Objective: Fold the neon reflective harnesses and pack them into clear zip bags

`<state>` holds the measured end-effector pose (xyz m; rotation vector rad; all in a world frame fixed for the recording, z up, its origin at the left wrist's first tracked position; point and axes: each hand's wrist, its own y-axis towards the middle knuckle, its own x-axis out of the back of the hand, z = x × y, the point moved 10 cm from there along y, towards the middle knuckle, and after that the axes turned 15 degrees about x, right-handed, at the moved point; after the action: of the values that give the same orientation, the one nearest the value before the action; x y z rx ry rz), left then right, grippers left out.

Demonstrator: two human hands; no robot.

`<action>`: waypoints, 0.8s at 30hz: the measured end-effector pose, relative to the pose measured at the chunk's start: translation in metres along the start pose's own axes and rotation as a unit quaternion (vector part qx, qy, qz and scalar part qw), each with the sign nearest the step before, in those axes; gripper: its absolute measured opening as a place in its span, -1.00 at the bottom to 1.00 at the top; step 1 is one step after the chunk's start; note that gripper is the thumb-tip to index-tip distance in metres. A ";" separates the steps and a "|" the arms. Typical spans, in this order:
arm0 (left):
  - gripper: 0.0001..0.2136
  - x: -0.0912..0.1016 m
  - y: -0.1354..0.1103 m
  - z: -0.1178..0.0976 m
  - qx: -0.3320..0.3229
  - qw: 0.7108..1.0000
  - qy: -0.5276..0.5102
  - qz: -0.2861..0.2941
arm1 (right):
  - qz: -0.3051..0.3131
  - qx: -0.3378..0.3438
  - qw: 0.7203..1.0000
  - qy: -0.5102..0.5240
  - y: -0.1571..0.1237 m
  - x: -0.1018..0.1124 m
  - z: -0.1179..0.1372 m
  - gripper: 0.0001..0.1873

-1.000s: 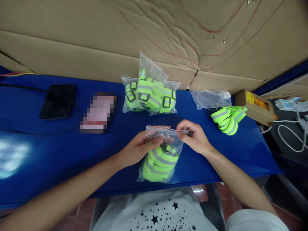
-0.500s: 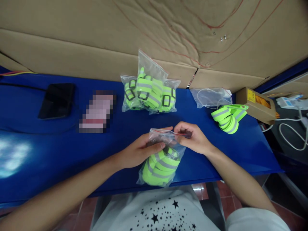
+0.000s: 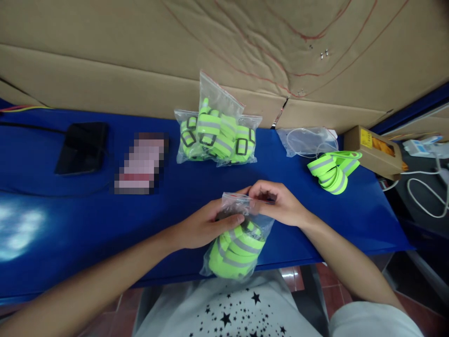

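Observation:
A clear zip bag (image 3: 235,200) with a red-lined top edge is held at the table's front edge. Inside it lies a rolled fluorescent yellow-green strap (image 3: 238,252) with grey reflective stripes. My left hand (image 3: 213,223) grips the bag from the left, thumb across its front and the other fingers behind. At the upper right of the bag, my right hand (image 3: 277,201) pinches the zip edge between curled fingers and thumb. Part of the right fingertips is hidden behind the plastic.
Filled zip bags (image 3: 219,135) of similar straps stand against the cardboard wall. A loose strap (image 3: 333,171) lies at the right, near a clear bag (image 3: 305,142) and a cardboard box (image 3: 373,152). Leftward are a blurred-out phone-like item (image 3: 142,164) and a black device (image 3: 82,147).
The bag has come slightly down toward me. My right hand's fingers have shifted a little left along the zip edge, while my left hand keeps its hold.

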<state>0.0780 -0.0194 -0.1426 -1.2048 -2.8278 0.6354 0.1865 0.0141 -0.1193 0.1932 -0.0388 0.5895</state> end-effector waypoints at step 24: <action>-0.63 -0.013 0.002 0.001 0.033 0.997 0.072 0.010 | 0.051 0.017 0.997 -0.061 -0.001 -0.012 0.006 -0.79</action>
<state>0.0883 -0.0278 -0.1423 -1.2179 -2.6584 0.6107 0.1778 0.0054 -0.1150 0.2620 -0.1575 0.6800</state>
